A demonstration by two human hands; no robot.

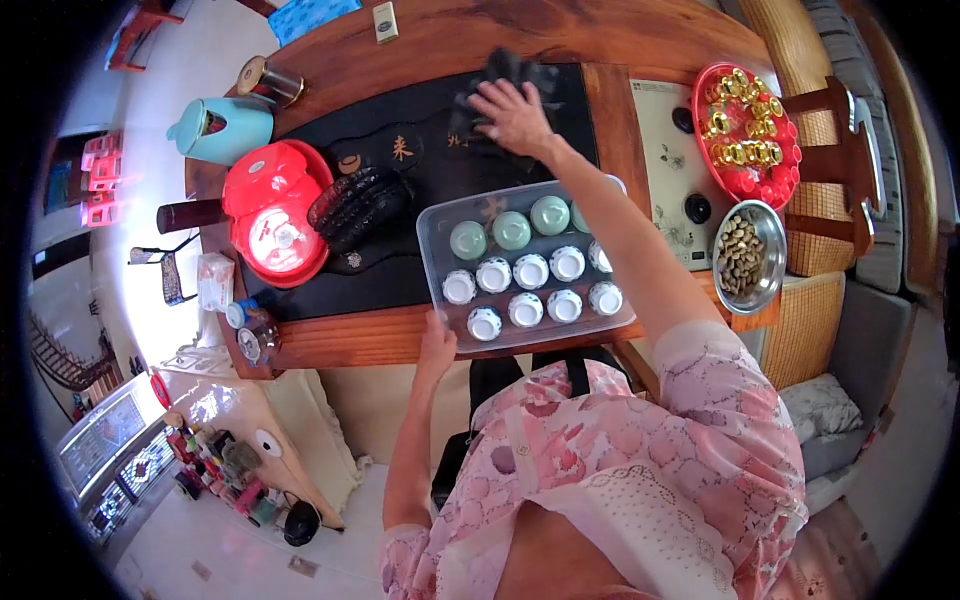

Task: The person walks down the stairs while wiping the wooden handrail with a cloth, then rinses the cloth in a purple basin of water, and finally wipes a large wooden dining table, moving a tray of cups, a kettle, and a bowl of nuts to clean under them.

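Observation:
My right hand [513,115] is stretched far across the table, palm down on a dark cloth [505,78] that lies on the black tea tray [420,160]. My left hand [437,347] rests at the near edge of the wooden table, touching the corner of a clear plastic box [440,285]. Inside the box are several small cups, white ones in the near rows and pale green ones [511,230] behind.
A red round container [277,210] and a teal kettle [222,128] stand at the left. At the right are an induction tea stove [675,170], a red tray of gold pieces [745,130] and a metal bowl of nuts [747,255]. A wicker chair stands beyond.

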